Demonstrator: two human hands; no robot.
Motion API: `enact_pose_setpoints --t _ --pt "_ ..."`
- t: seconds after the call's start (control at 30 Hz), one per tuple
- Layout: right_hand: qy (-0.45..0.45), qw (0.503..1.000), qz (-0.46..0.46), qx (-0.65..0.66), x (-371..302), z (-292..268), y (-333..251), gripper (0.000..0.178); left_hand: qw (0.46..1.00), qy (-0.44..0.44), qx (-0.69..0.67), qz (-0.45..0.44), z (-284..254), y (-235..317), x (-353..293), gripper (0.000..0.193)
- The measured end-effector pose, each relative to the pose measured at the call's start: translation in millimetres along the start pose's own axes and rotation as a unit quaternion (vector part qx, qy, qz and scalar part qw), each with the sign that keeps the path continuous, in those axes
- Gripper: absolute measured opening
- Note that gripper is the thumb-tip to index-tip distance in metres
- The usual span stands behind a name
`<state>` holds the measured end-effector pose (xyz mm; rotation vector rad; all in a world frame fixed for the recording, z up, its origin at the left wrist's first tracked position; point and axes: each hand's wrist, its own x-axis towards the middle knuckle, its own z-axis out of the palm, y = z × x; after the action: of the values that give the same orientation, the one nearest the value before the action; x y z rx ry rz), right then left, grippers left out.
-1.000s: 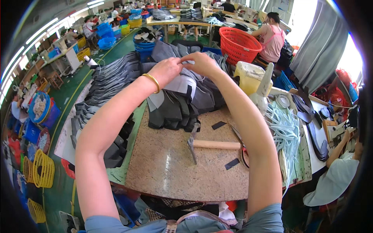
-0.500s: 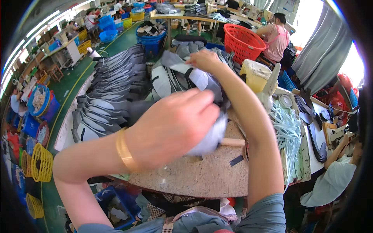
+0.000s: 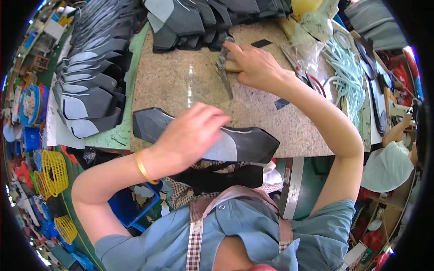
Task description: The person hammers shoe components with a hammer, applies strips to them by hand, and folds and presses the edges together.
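Observation:
A dark grey shoe upper piece (image 3: pixel 257 142) with a pale grey panel lies flat along the front edge of the worktable. My left hand (image 3: pixel 187 137), slightly blurred, is over its middle with fingers loosely apart; contact is hard to make out. Further off, my right hand (image 3: pixel 260 67) reaches round the wooden handle of a hammer (image 3: pixel 224 74), index finger along its metal head and thumb on the near side. Most of the handle is under my palm. Red-handled scissors (image 3: pixel 296 63) lie right of that hand.
Overlapping rows of grey upper pieces (image 3: pixel 90 104) fill the left side, and a pile of them (image 3: pixel 181 22) is at the back. Pale blue-green strips (image 3: pixel 346 74) hang at the right. A clear plastic bag (image 3: pixel 309 47) is beside them. Below is a blue bin (image 3: pixel 131 203).
My view has tipped down. One shoe upper piece now lies at the front edge under my left hand. My right hand has left the back pile and come to the hammer.

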<state>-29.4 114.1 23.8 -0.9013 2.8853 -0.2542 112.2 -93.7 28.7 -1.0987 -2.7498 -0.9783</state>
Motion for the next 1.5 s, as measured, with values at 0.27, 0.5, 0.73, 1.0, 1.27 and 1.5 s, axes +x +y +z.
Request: enact_pose_setpoints --t 0.27,0.5,0.73,1.0,1.27,1.5 --pt "0.152 0.938 0.112 0.292 -108.4 -60.7 -4.8 0.036 0.988 -0.14 -0.04 0.043 61.9 13.4 29.8 0.043" --pt "0.069 0.951 0.126 0.272 -225.4 -63.8 -29.8 0.033 0.961 -0.125 -0.245 0.043 65.0 15.1 70.6 0.024" --pt "0.022 0.966 0.114 0.229 -219.4 -45.9 -11.3 0.039 0.972 -0.107 -0.197 0.066 76.5 7.0 80.7 0.02" --pt "-0.008 0.965 0.096 0.243 -209.8 -41.3 -1.5 0.043 0.974 -0.082 -0.205 0.054 78.9 7.7 79.3 0.021" --pt "-0.017 0.97 0.089 0.226 -208.3 -38.4 1.4 0.047 0.982 -0.096 -0.112 0.119 73.8 11.2 77.0 0.021" --pt "-0.049 0.975 0.073 0.202 -198.5 -34.6 -3.9 0.044 0.977 -0.086 -0.01 0.196 72.7 15.6 71.7 0.019"
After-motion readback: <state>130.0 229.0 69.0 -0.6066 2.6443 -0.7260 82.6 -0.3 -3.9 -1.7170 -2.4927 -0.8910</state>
